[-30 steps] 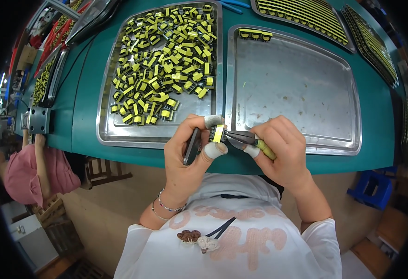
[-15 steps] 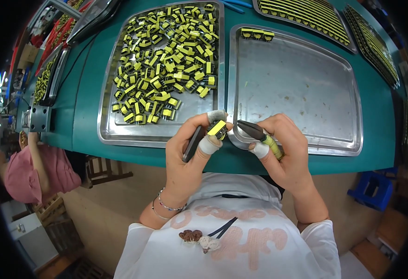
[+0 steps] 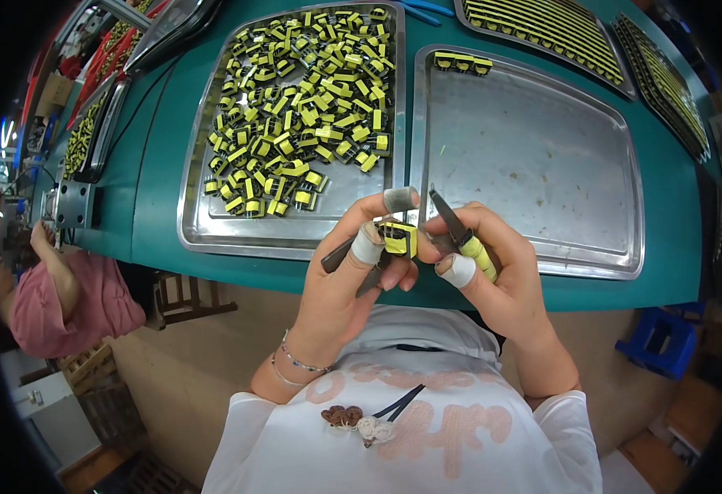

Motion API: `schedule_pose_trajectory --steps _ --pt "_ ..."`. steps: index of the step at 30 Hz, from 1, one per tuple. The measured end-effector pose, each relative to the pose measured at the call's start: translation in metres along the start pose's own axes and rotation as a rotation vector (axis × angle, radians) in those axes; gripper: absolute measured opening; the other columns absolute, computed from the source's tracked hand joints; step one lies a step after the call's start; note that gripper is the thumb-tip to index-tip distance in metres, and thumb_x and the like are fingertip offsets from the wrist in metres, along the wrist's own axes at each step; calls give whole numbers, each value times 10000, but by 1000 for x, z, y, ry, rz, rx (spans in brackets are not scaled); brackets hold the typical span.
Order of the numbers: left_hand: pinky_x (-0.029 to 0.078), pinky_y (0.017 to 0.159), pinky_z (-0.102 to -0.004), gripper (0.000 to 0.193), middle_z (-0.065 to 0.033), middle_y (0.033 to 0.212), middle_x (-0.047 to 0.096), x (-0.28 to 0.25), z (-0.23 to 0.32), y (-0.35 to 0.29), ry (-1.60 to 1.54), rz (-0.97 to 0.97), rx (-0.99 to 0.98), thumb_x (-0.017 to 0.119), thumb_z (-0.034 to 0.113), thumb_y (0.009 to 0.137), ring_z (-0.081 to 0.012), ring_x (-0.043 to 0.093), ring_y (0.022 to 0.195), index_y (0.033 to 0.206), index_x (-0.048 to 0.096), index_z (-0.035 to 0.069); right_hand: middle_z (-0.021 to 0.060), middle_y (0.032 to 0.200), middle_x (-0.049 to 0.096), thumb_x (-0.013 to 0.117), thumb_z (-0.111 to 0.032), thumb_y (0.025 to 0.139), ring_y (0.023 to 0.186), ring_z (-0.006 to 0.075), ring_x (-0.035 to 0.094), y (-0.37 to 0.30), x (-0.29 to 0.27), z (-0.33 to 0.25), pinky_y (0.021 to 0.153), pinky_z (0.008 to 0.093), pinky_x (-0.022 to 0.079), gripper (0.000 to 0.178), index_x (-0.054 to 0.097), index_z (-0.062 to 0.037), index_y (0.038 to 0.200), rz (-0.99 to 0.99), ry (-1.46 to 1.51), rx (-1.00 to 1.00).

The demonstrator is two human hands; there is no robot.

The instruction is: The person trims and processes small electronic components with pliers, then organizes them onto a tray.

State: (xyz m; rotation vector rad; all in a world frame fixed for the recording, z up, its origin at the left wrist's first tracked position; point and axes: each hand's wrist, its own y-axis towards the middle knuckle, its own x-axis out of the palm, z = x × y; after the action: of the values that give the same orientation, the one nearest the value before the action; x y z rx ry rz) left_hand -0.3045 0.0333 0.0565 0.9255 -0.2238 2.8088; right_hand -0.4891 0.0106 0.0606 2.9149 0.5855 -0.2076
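The left hand (image 3: 332, 286) pinches the yellow-taped transformer (image 3: 400, 240), now rotated from its previous angle. The right hand (image 3: 505, 276) grips the pliers (image 3: 451, 221), their tip now raised clear; tool and part are disengaged. Beyond the right hand lies a metal tray (image 3: 534, 169).

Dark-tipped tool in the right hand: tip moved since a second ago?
Yes. Judged against the nearly bare steel tray, the tip of the dark-tipped tool has shifted up the picture and somewhat right.
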Motion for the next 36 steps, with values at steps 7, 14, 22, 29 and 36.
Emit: schedule_pose_trajectory --steps 7,14,22,29,36 --pt "445 668 -255 480 -103 975 641 -2 1 -1 -36 -22 -22 570 352 948 -69 461 678 1249 502 -15 92 960 578 634 -116 867 902 164 565 3 5 2 828 292 448 262 597 57 1061 6 186 -1" --pt "465 770 -255 504 -91 1046 612 -4 1 -3 11 22 46 725 258 845 -106 540 877 1216 521 -14 122 897 597 707 -112 788 784 242 586 1 -5 -2 678 311 465 256 625 9 998 56 -227 -224" --pt "457 835 -237 446 -67 1045 616 5 -2 -2 153 178 166 793 46 740 -110 568 947 1103 535 34 110 908 593 700 -85 738 812 263 569 0 3 0 710 337 447 265 615 -8 976 111 -361 -244" --pt "454 756 -230 622 -44 1020 619 -2 -8 -3 432 194 324 837 99 704 -74 559 892 1180 441 49 109 929 577 670 -12 647 850 287 537 2 10 -6 780 371 408 338 612 -39 980 140 -565 -294" --pt "441 736 -226 723 -46 971 595 -3 -14 -7 763 224 505 811 43 680 -94 547 853 1255 374 30 101 931 564 667 16 578 841 294 532 6 12 -6 757 376 415 392 615 -49 961 116 -663 -338"
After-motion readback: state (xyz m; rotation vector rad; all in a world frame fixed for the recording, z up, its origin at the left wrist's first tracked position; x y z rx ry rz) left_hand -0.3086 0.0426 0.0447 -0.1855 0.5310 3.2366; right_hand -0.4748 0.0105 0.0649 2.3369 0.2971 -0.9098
